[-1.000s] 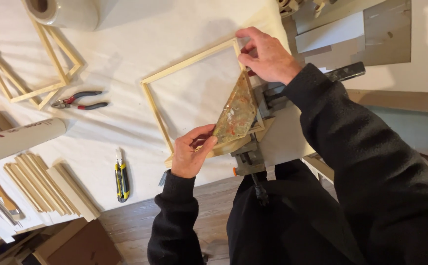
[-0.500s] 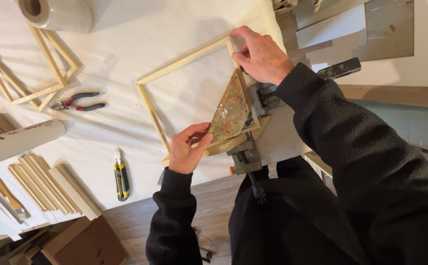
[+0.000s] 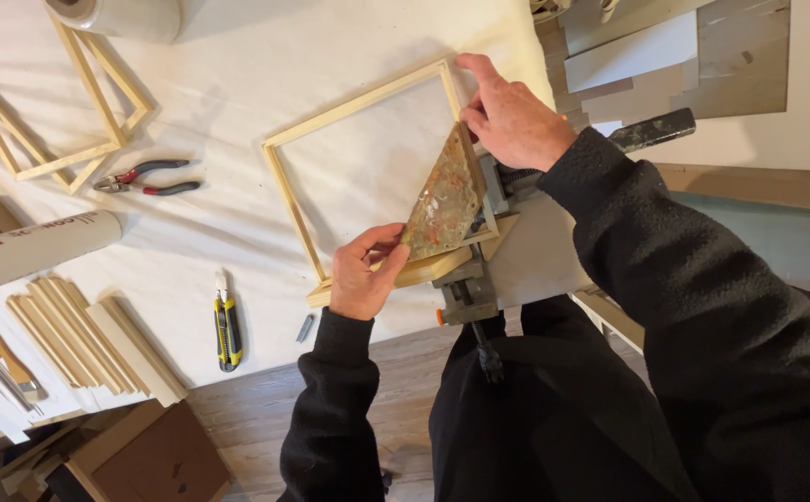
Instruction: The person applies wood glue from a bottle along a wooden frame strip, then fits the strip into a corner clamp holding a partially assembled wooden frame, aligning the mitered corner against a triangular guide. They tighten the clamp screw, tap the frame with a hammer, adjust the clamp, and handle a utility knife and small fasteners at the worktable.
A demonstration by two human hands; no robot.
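My left hand (image 3: 365, 275) pinches the lower corner of the paint-stained triangular plate (image 3: 446, 200), thumb and fingers closed on its edge where it meets the bottom rail of the wooden frame (image 3: 286, 191). My right hand (image 3: 513, 119) presses down on the frame's right rail near its top corner, fingers curled over the wood, not clamped around anything I can make out. The two hands sit well apart, one at each end of the triangular plate.

The wooden frame lies flat on the white cloth (image 3: 265, 84), and its lower right corner sits in the corner clamp (image 3: 472, 279), under the plate. The clamp's dark handle (image 3: 651, 130) sticks out to the right of the frame, behind my right wrist.

Left of the frame, red-handled pliers (image 3: 142, 178) lie on the cloth. Further left and up from the frame rest more bare wooden frames (image 3: 89, 102), with a pale roll (image 3: 121, 14) above them at the top edge. Below and left of the frame lies a yellow and black utility knife (image 3: 227, 323), and beside it, nearer the frame, a small grey blade piece (image 3: 304, 327). Far left of the frame are a white tube (image 3: 38, 249) and a bundle of wooden strips (image 3: 79, 339).
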